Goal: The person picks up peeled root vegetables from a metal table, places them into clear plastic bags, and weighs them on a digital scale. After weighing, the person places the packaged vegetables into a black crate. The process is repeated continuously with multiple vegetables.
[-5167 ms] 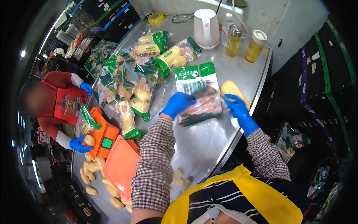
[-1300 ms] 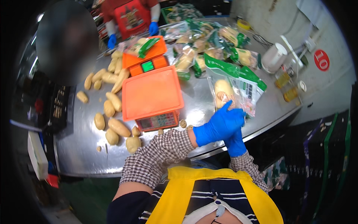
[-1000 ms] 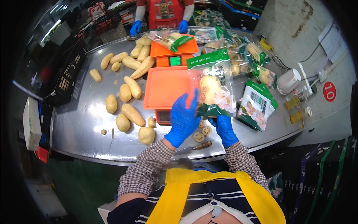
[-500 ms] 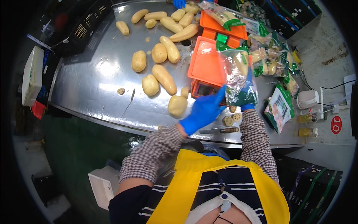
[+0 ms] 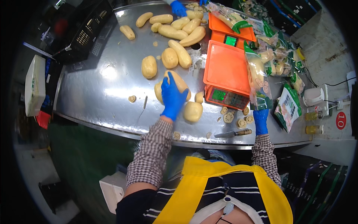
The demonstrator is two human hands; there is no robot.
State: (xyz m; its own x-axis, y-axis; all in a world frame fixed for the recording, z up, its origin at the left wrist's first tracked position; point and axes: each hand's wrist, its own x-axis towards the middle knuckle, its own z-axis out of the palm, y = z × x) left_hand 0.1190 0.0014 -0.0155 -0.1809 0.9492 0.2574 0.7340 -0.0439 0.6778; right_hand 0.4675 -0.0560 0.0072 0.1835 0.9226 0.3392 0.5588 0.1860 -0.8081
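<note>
My left hand point(image 5: 173, 98), in a blue glove, has its thumb and fingers around a long peeled lotus root point(image 5: 181, 83) on the table. A rounder lotus root point(image 5: 158, 92) lies against it, partly covered by the hand. At the right, my blue-gloved right hand point(image 5: 261, 121) grips the lower end of a clear and green plastic bag of lotus root point(image 5: 257, 72). The bag is beside the right edge of an orange scale point(image 5: 226, 64), whose tray has nothing on it. Some of the right fingers are hidden by the bag.
Several peeled lotus roots point(image 5: 173, 32) are spread across the metal table point(image 5: 100, 93). A knife point(image 5: 234, 133) and cut slices point(image 5: 228, 117) lie near its front edge. Filled bags point(image 5: 279, 61) are heaped at the right. Another person's gloved hand point(image 5: 178, 8) is at the far edge.
My left hand has moved left from beside the scale and onto the lotus root. The bag has shifted off the scale's tray to the right, in my right hand. The front display now glows green.
</note>
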